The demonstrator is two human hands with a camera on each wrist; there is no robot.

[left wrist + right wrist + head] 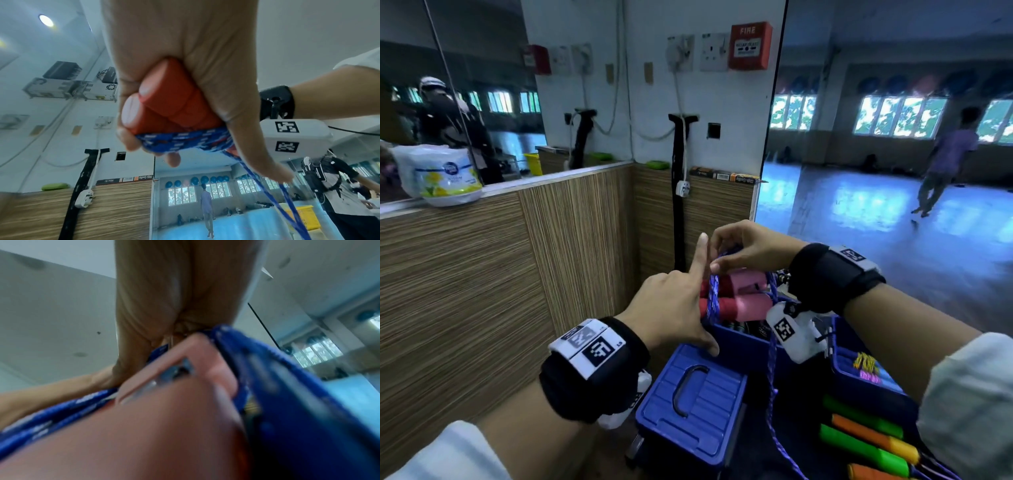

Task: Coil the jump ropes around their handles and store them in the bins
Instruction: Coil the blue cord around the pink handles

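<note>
Cool, bluish daylight pours through the windows [900, 116] at two o'clock and glares off the shiny floor [859, 205]. A ceiling lamp [46, 20] glows at ten o'clock. The head view bows at its edges; the right wrist view is smeared soft, the pink handles [174, 402] badly out of focus.
</note>
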